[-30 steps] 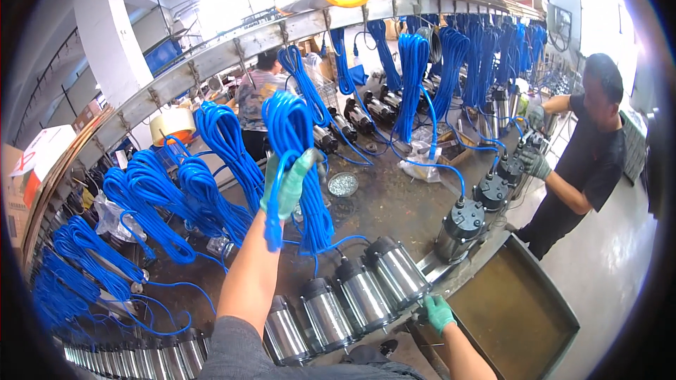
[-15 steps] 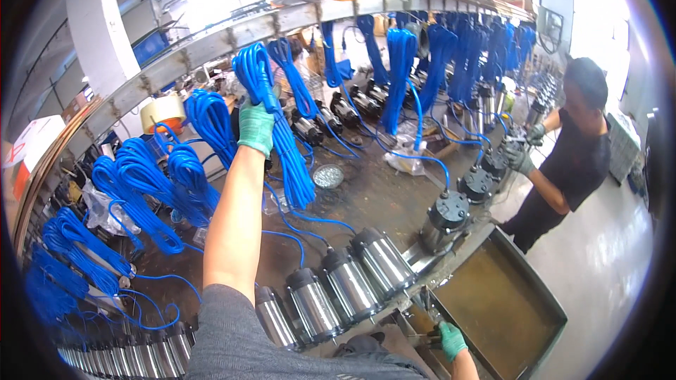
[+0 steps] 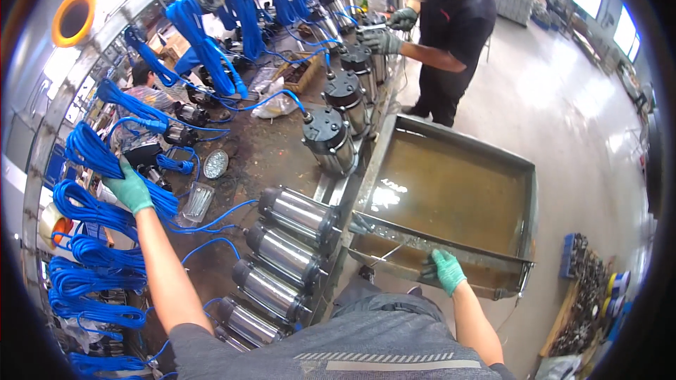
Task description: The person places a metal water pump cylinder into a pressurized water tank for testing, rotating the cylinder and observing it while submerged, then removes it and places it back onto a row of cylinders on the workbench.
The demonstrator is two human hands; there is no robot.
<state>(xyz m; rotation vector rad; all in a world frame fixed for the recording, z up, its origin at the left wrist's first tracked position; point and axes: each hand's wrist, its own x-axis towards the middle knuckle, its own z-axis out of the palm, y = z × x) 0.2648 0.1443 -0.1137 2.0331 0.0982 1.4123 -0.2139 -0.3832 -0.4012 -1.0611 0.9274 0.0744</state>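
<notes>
My left hand, in a green glove, is closed around a bundled coil of blue cable at the left. Loose ends of the coil stick out below the glove. My right hand, also gloved, is over the narrow front compartment of a metal tray. Its fingers look slightly spread, with nothing visible in them. A thin metal rod lies left of it, apart from the hand. Between my arms, several shiny steel motor cylinders with black ends lie side by side on the workbench, blue cables running from them.
Brown liquid fills the tray's larger part. Upright cylinders with black caps stand along the bench edge. A round dish of small metal parts sits mid-bench. A co-worker handles a piece farther up; more blue coils hang left.
The view has turned rightward and down. My left hand still grips a blue coil, now lower along the rack. My right hand has moved from the tray's corner to above its front compartment.
</notes>
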